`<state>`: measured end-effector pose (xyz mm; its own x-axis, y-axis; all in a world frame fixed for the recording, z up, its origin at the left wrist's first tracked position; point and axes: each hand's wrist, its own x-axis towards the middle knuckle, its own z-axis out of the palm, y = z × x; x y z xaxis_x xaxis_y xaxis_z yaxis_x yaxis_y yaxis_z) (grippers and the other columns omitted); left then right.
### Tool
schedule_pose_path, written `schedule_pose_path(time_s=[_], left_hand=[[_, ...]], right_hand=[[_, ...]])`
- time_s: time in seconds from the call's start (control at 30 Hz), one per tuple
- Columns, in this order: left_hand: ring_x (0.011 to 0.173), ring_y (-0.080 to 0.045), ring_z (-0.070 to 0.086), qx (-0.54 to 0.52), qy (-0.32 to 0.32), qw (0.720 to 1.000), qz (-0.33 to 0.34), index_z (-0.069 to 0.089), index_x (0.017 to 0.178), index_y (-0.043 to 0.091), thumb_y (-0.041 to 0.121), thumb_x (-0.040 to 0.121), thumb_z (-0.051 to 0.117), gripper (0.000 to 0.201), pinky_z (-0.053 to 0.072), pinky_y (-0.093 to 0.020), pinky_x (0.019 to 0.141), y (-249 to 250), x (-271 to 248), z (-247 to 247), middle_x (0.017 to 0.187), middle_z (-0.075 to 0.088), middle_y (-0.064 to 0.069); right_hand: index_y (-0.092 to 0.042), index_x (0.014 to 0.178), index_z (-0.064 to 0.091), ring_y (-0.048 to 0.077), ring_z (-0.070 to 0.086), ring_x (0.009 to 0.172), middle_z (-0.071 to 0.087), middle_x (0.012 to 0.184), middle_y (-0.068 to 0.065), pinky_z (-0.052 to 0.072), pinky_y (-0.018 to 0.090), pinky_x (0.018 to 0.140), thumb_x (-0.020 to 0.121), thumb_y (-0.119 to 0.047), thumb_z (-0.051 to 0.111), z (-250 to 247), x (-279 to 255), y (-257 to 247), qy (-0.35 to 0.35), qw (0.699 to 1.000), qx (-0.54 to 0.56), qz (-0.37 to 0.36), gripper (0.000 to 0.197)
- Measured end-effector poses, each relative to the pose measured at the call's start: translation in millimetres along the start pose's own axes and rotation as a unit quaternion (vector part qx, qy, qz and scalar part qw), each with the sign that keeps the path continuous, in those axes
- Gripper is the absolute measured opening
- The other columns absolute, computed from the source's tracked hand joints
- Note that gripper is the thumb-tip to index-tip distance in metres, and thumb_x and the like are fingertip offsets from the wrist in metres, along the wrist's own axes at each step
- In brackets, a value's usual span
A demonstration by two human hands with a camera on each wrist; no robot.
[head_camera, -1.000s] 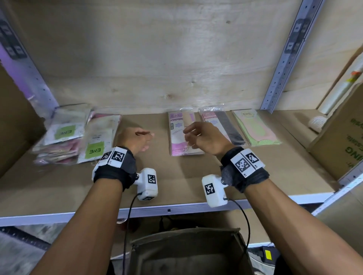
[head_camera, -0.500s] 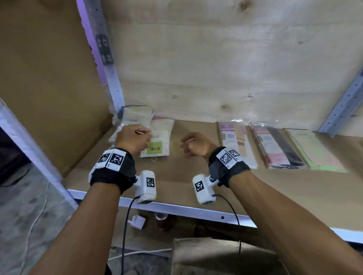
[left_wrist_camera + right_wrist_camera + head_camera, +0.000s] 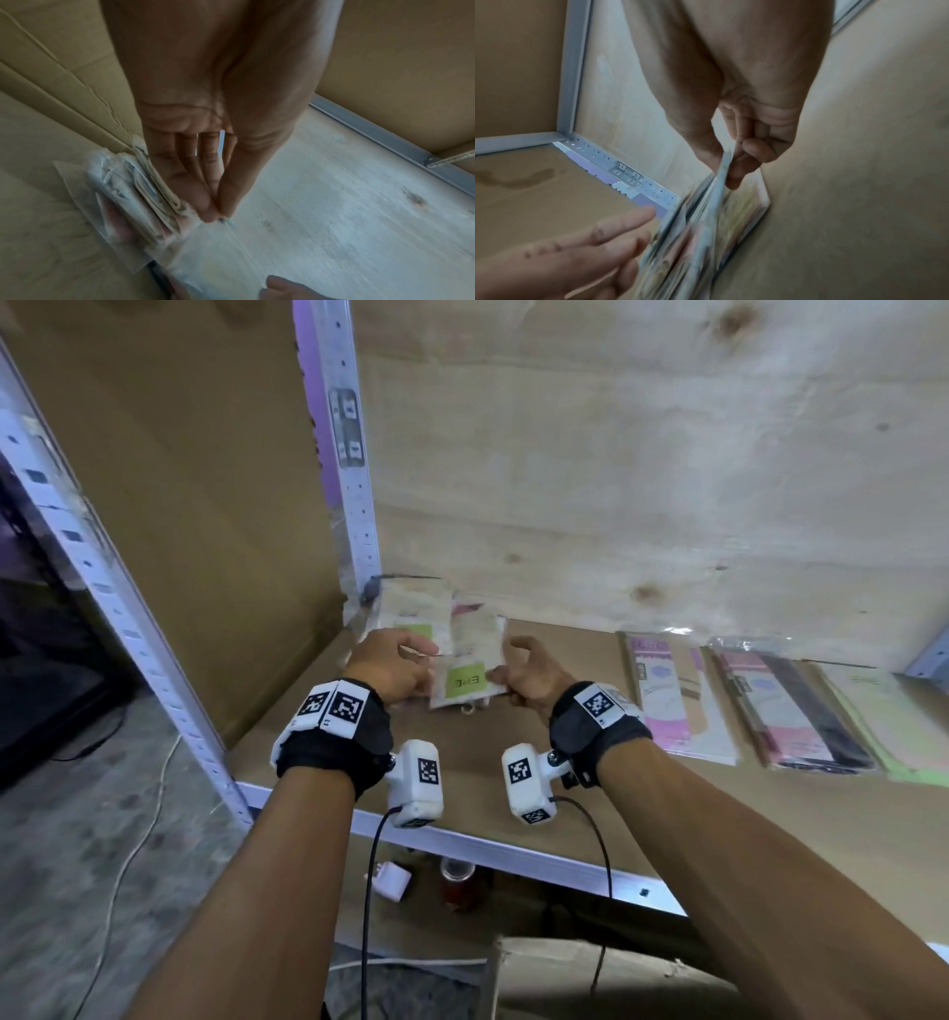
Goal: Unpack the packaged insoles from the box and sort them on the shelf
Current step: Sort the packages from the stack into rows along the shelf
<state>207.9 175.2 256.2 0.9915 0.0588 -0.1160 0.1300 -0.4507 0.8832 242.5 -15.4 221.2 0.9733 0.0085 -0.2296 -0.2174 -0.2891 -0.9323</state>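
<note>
A pile of clear-wrapped insole packets (image 3: 411,613) lies in the shelf's left rear corner. The top packet (image 3: 467,670), with a green label, sits between both hands. My left hand (image 3: 421,654) pinches that packet's left edge between thumb and fingertips (image 3: 218,211), beside the stacked pile (image 3: 144,203). My right hand (image 3: 506,672) pinches the packet's right edge (image 3: 722,168) between thumb and curled fingers. In the right wrist view the left hand's fingers (image 3: 598,237) lie against the stack's far side.
Three sorted packets lie to the right: pink and beige (image 3: 672,701), pink and black (image 3: 791,711), pale green (image 3: 893,721). A metal upright (image 3: 344,454) and cardboard wall (image 3: 205,505) bound the left. A cardboard box (image 3: 590,978) sits below the shelf's front rail (image 3: 513,855).
The view has swung left. Both hands moved left from the shelf's middle to the corner pile, and the right hand now grips the green-labelled packet.
</note>
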Motion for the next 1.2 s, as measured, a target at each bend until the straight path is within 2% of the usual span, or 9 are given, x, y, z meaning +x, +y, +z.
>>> schedule_pose_path(time_s=[0.1, 0.27, 0.37, 0.47, 0.57, 0.67, 0.93, 1.1, 1.2], left_hand=[[0.090, -0.028, 0.059, 0.004, -0.065, 0.998, 0.005, 0.063, 0.126, 0.008, -0.016, 0.079, 0.068, 0.053, 0.058, -0.043, 0.088, 2.5, -6.1, 8.2, 0.089, 0.060, -0.008], [0.108, -0.022, 0.055, 0.162, -0.051, 0.976, 0.136, 0.061, 0.132, 0.032, 0.001, 0.070, 0.083, 0.073, 0.050, -0.030, 0.090, 27.7, -18.6, 38.5, 0.125, 0.049, -0.005], [0.109, -0.023, 0.060, 0.146, -0.040, 0.964, 0.218, 0.070, 0.121, 0.031, -0.002, 0.075, 0.075, 0.057, 0.056, -0.037, 0.088, 48.5, -29.2, 58.4, 0.119, 0.056, -0.001], [0.090, -0.005, 0.065, 0.088, -0.017, 0.948, 0.305, 0.078, 0.098, 0.030, 0.014, 0.079, 0.080, 0.025, 0.046, -0.017, 0.076, 65.8, -40.0, 78.4, 0.086, 0.065, 0.023], [0.053, 0.007, 0.052, 0.022, -0.006, 0.936, 0.352, 0.069, 0.073, 0.029, 0.029, 0.083, 0.078, 0.014, 0.036, -0.004, 0.048, 83.1, -50.7, 96.0, 0.062, 0.059, 0.022], [0.067, 0.005, 0.060, -0.050, -0.018, 0.927, 0.371, 0.070, 0.078, 0.036, 0.032, 0.085, 0.077, 0.010, 0.046, -0.011, 0.065, 101.4, -59.9, 111.2, 0.074, 0.068, 0.024], [0.100, -0.026, 0.071, -0.136, -0.062, 0.950, 0.272, 0.076, 0.101, 0.014, 0.025, 0.087, 0.076, 0.018, 0.053, -0.047, 0.098, 102.8, -53.9, 159.2, 0.105, 0.076, -0.010], [0.103, -0.032, 0.070, -0.210, -0.095, 0.964, 0.134, 0.069, 0.111, 0.003, 0.023, 0.089, 0.073, 0.031, 0.052, -0.045, 0.094, 88.3, -45.2, 191.9, 0.116, 0.071, -0.020], [0.109, -0.033, 0.069, -0.225, -0.107, 0.965, 0.084, 0.068, 0.113, 0.008, 0.019, 0.085, 0.076, 0.032, 0.053, -0.043, 0.095, 88.0, -39.8, 202.7, 0.112, 0.075, -0.009]], right_hand=[[-0.011, 0.136, 0.042, 0.017, 0.058, 0.062, 0.065, 0.100, 0.016, 0.042, 0.027, 0.055, 0.092, -0.003, 0.057, -23.0, -24.8, 1.4, 0.001, 0.996, 0.081, -0.033, 0.047], [-0.004, 0.115, 0.060, 0.021, 0.067, 0.068, 0.070, 0.084, 0.014, 0.044, 0.024, 0.055, 0.096, -0.009, 0.054, -74.2, -67.4, -8.3, -0.025, 0.984, 0.169, -0.046, 0.021], [-0.007, 0.108, 0.062, 0.020, 0.070, 0.076, 0.072, 0.085, 0.012, 0.045, 0.023, 0.059, 0.098, -0.016, 0.050, -107.7, -89.5, -9.9, -0.023, 0.973, 0.224, -0.044, 0.018], [-0.009, 0.107, 0.062, 0.019, 0.070, 0.077, 0.071, 0.087, 0.011, 0.044, 0.024, 0.062, 0.098, -0.024, 0.052, -139.3, -108.1, -5.0, -0.033, 0.960, 0.272, -0.047, 0.021], [-0.006, 0.103, 0.063, 0.020, 0.070, 0.078, 0.072, 0.090, 0.011, 0.044, 0.026, 0.065, 0.097, -0.037, 0.054, -164.3, -123.9, 3.8, -0.041, 0.949, 0.311, -0.038, 0.033], [-0.011, 0.086, 0.060, 0.023, 0.071, 0.077, 0.073, 0.091, 0.013, 0.048, 0.026, 0.061, 0.100, -0.040, 0.045, -183.0, -136.0, 14.8, -0.047, 0.929, 0.363, -0.048, 0.035], [-0.009, 0.087, 0.058, 0.013, 0.036, 0.058, 0.045, 0.068, 0.002, 0.035, 0.022, 0.053, 0.089, -0.012, 0.066, -198.6, -135.3, 56.4, -0.017, 0.964, 0.248, -0.094, 0.009], [-0.008, 0.117, 0.070, 0.031, 0.066, 0.112, 0.070, 0.119, 0.011, 0.046, 0.043, 0.104, 0.089, -0.018, 0.070, -213.3, -130.5, 80.8, -0.049, 0.986, 0.134, -0.085, 0.030], [-0.008, 0.116, 0.068, 0.027, 0.066, 0.113, 0.070, 0.120, 0.010, 0.054, 0.035, 0.096, 0.092, -0.013, 0.065, -221.7, -131.3, 93.8, -0.077, 0.982, 0.160, -0.058, 0.025]])
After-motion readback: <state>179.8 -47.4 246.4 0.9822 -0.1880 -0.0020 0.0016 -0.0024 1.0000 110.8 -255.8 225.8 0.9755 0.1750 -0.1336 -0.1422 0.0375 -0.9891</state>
